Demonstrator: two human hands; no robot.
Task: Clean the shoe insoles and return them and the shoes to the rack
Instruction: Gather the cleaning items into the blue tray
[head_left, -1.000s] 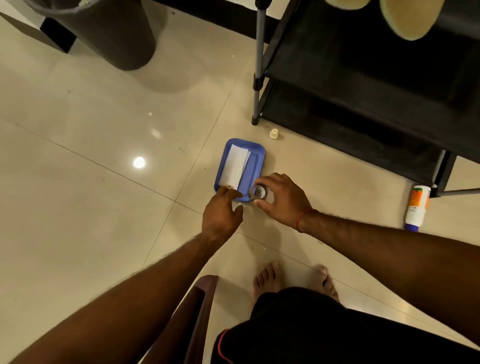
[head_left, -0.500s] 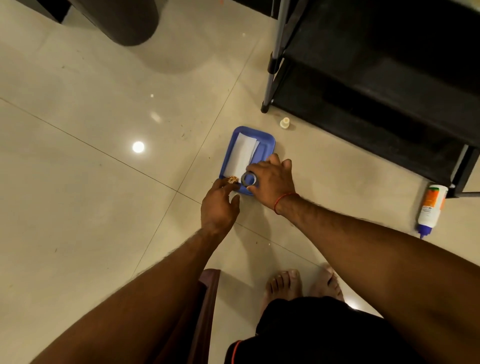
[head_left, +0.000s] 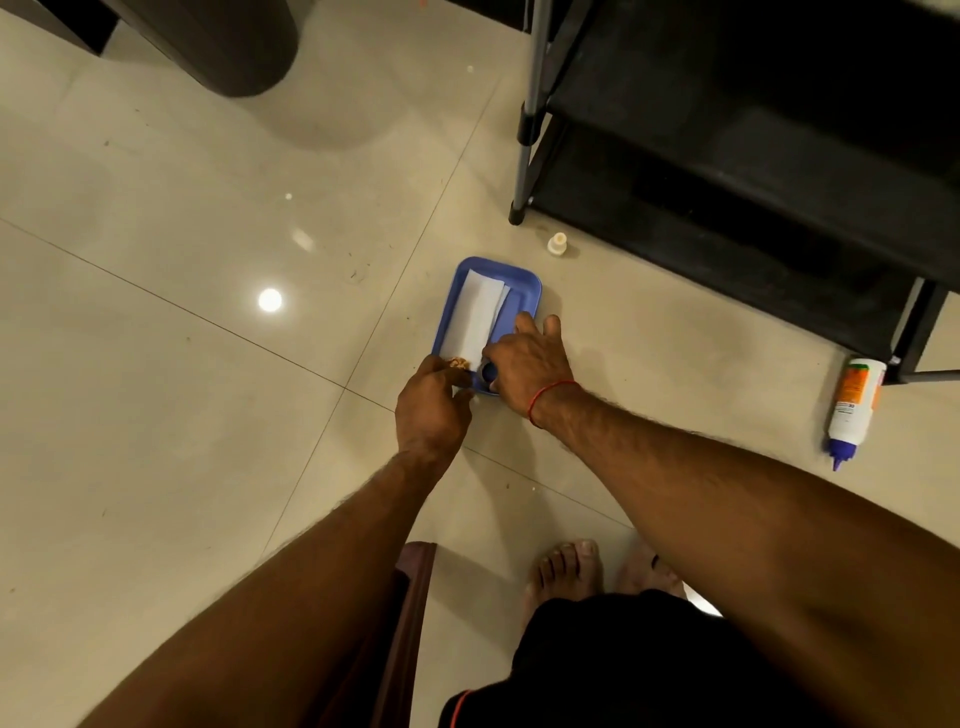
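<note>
**Left hand (head_left: 431, 402) and right hand (head_left: 524, 364) at the blue tray (head_left: 530, 291)**

At centre frame on the floor (head_left: 156, 364), the left grip curls at the tray's lower corner by an orange-brown scrap (head_left: 458, 362); I cannot tell whether it clamps anything. The right grip lies apart, fingers straight, above a small round pot (head_left: 488, 371). The rack (head_left: 727, 156) stands upper right.

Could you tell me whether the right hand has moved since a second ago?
Yes. The right hand has slid forward over the near right corner of the blue tray, towards the rack.
</note>
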